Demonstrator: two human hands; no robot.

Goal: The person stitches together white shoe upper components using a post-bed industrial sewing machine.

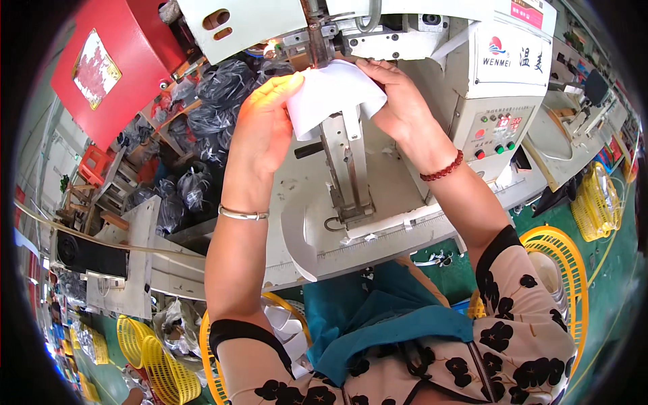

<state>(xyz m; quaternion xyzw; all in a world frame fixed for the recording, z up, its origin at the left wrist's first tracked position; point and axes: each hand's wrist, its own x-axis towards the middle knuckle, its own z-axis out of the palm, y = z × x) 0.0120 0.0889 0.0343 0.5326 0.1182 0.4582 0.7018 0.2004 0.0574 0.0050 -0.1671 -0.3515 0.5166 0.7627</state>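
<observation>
A white curved sheet piece (331, 94) is draped over the top of the machine's upright metal post (349, 165), under the machine head. My left hand (268, 125) grips its left edge, with thumb and fingers pinched on it; warm light falls on these fingers. The piece's right side is held by my right hand (398, 98), thumb along the upper edge and the other fingers partly hidden. A second white curved strip (295, 239) lies on the machine table (398, 196) at the front left.
A control box (496, 131) with buttons stands right of the post. A red metal cover (111, 64) and black plastic bags (226, 88) are at the left. Yellow baskets (553, 253) flank me; the left one (206, 351) holds white pieces.
</observation>
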